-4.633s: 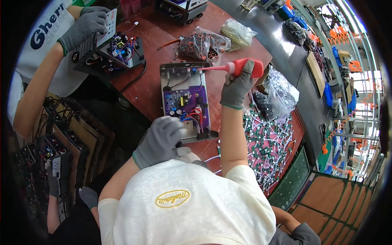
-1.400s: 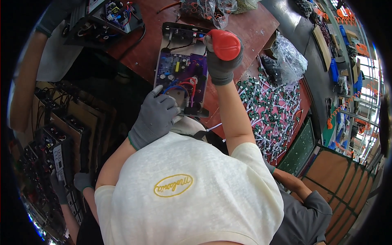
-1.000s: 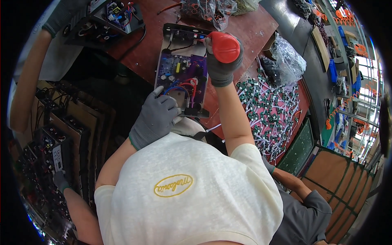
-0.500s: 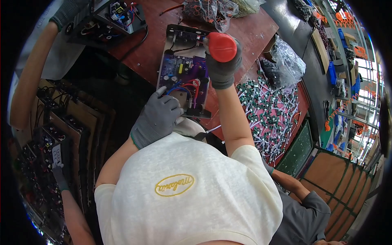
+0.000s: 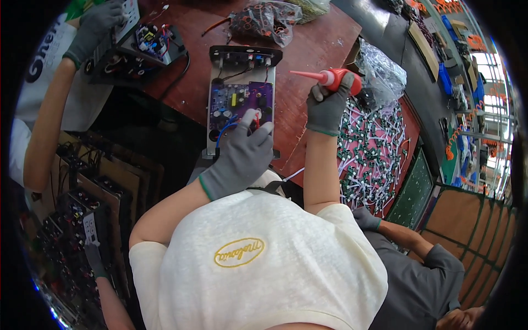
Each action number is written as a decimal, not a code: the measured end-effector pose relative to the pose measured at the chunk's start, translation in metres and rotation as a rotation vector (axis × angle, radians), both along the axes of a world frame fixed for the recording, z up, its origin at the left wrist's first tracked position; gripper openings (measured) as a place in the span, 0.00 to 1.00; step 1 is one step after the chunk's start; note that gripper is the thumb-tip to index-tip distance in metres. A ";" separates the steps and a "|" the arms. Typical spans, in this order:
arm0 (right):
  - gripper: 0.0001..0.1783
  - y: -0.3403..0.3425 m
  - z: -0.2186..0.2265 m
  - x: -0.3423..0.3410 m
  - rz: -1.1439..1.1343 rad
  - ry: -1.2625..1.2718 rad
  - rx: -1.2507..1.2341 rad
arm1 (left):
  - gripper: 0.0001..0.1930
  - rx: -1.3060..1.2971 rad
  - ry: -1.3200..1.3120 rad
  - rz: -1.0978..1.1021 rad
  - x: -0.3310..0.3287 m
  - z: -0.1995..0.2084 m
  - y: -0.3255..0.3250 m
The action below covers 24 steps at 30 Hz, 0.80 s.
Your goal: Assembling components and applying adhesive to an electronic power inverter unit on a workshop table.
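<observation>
In front of me an open metal chassis (image 5: 242,58) holds a purple circuit board (image 5: 258,94) with a yellow part, capacitors and cables. My left hand (image 5: 242,157), in a grey glove, reaches over the near end of the board. Its fingertips close around a bundle of red wires (image 5: 258,119); blue wires (image 5: 224,132) loop out beside them. My right hand (image 5: 328,107), also gloved, grips a red squeeze bottle (image 5: 345,80) with a long pointed nozzle, held to the right of the chassis. The nozzle points left, apart from the board.
Right of the bottle lie many small green boards with white leads (image 5: 371,159), below a clear plastic bag (image 5: 382,71). Another bag (image 5: 264,22) rests at the table's far side. At left, a co-worker's gloved hand (image 5: 99,30) touches another chassis (image 5: 148,47). Stacked units (image 5: 82,214) stand lower left.
My right hand has drawn the bottle back right from over the chassis, tipping it sideways so its nozzle shows. My left hand has moved from the chassis' near-left edge to the red wires.
</observation>
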State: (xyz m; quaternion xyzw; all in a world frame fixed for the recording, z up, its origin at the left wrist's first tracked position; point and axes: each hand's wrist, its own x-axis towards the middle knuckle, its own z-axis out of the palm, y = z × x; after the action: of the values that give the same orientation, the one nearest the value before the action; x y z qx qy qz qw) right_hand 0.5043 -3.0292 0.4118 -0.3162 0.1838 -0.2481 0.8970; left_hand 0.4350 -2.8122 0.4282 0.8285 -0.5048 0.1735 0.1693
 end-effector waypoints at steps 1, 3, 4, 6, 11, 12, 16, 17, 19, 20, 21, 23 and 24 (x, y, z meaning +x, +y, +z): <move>0.21 0.003 -0.004 -0.005 0.017 0.033 0.025 | 0.08 0.096 0.053 -0.038 0.001 -0.003 -0.006; 0.21 0.004 -0.004 -0.015 0.013 0.069 0.045 | 0.05 0.175 0.105 -0.100 0.004 -0.003 -0.016; 0.20 0.004 -0.005 -0.017 0.005 0.069 0.042 | 0.05 0.177 0.100 -0.123 0.005 -0.001 -0.017; 0.20 -0.002 -0.007 -0.021 -0.005 0.044 0.058 | 0.04 0.213 0.225 -0.153 0.006 0.002 -0.016; 0.23 -0.033 -0.004 -0.025 -0.024 -0.053 0.220 | 0.04 -0.097 0.395 -0.071 0.031 0.047 -0.002; 0.23 -0.038 -0.001 -0.024 -0.021 -0.059 0.227 | 0.04 -0.090 0.389 -0.067 0.035 0.052 0.003; 0.23 -0.033 0.019 -0.014 0.010 -0.162 0.214 | 0.07 -0.502 0.701 -0.014 0.026 0.050 0.034; 0.22 -0.026 0.023 -0.008 -0.012 -0.120 0.129 | 0.07 -0.543 0.725 -0.015 0.015 0.048 0.039; 0.22 -0.006 0.036 0.002 -0.052 -0.085 -0.054 | 0.06 -0.526 0.721 -0.075 0.001 0.045 0.051; 0.22 0.004 0.040 0.006 -0.036 -0.081 -0.058 | 0.06 -0.531 0.721 -0.058 -0.005 0.042 0.056; 0.22 0.014 0.042 0.009 -0.030 -0.042 -0.157 | 0.06 -0.591 0.738 -0.011 -0.006 0.039 0.061; 0.21 0.036 0.053 0.015 -0.031 0.042 -0.299 | 0.06 -0.658 0.755 0.052 -0.008 0.035 0.072; 0.21 0.047 0.058 0.017 -0.017 0.044 -0.300 | 0.06 -0.722 0.805 0.109 -0.008 0.029 0.081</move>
State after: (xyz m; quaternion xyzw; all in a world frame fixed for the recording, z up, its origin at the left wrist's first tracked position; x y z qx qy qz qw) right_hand 0.5216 -2.9822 0.4702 -0.4506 0.1670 -0.2735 0.8332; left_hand 0.4266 -2.7307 0.4569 0.7435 -0.2648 0.0133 0.6140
